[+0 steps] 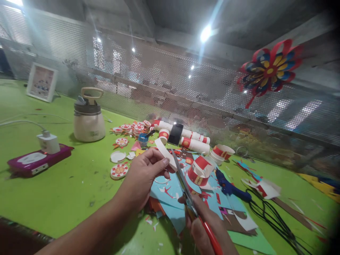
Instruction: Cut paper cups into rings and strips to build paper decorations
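My left hand [145, 171] pinches a white paper strip [164, 151] between thumb and fingers, its free end pointing up and away. In my right hand [203, 221] is a pair of scissors [190, 203] with red handles. Their blades reach up to the strip's right end, close to my left fingertips; I cannot tell whether they touch the paper. Beneath both hands lie light blue paper sheets [170, 194] strewn with red and white scraps. Just right of the blades sit cut red-and-white paper cups [199, 171].
Left stand a lidded jug [89, 122] and a purple power strip [39, 161]. Decorated paper discs [119, 170], a small blue jar [143, 140], a phone [175, 134] and paper cup stacks [195, 145] lie ahead. A blue glue gun [232, 187] with black cable lies right.
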Tool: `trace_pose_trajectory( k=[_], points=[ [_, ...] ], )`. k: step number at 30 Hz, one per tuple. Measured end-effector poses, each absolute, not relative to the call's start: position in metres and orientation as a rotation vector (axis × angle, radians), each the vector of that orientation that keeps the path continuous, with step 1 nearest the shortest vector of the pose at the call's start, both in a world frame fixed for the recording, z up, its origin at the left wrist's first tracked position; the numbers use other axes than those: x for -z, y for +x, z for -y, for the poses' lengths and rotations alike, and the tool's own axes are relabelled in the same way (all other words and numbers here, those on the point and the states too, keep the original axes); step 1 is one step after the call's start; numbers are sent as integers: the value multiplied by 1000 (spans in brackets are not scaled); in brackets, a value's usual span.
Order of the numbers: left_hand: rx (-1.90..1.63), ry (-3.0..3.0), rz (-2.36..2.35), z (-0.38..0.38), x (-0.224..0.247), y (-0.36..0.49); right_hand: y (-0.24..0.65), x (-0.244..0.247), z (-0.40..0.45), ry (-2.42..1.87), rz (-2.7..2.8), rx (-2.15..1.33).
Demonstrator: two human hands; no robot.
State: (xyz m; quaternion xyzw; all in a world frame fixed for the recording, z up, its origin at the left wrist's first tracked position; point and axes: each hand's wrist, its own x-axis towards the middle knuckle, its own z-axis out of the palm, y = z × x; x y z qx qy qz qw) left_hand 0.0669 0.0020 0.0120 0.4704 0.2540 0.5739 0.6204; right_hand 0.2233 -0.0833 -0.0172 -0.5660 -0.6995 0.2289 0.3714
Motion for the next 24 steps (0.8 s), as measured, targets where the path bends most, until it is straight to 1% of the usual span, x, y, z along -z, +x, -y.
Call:
trace_pose_trajectory(
  k=[12,24],
  points=[
    [-1355,1109,-612,-2,-10,67,226,22,82,-1376,1798,-623],
    [-1383,1105,-637,-1,-10,68,225,22,83,-1419,1772,-629]
  ],
)
